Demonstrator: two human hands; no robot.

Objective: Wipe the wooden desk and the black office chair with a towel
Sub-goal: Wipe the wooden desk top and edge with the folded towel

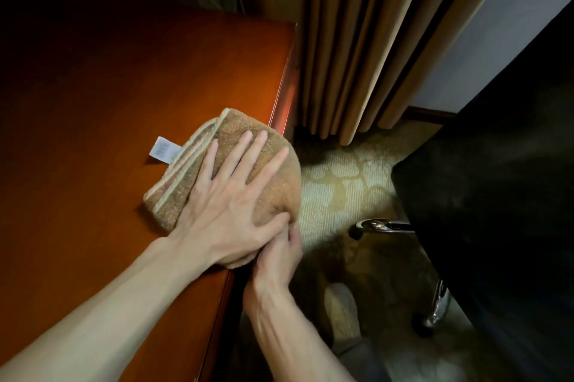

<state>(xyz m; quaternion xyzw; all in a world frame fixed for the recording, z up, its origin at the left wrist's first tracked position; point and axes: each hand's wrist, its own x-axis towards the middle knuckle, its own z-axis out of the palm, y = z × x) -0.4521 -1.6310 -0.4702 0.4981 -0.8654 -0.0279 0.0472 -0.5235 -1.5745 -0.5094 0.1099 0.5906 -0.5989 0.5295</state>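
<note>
A folded brown towel point(273, 195) with pale stripes and a white tag lies on the reddish wooden desk point(108, 102), hanging over its right edge. My left hand point(230, 204) presses flat on the towel with its fingers spread straight. My right hand point(278, 257) is at the desk's edge just below the left thumb, its fingers curled against the towel's overhanging part. How far they wrap the towel is hidden. The black office chair point(497, 210) stands at the right, apart from both hands.
Beige curtains point(357, 55) hang behind the desk's right end. Patterned carpet point(335, 189) lies between desk and chair. The chair's chrome legs with castors point(382, 226) reach toward the desk. A light shoe point(341, 310) shows on the floor below my right hand.
</note>
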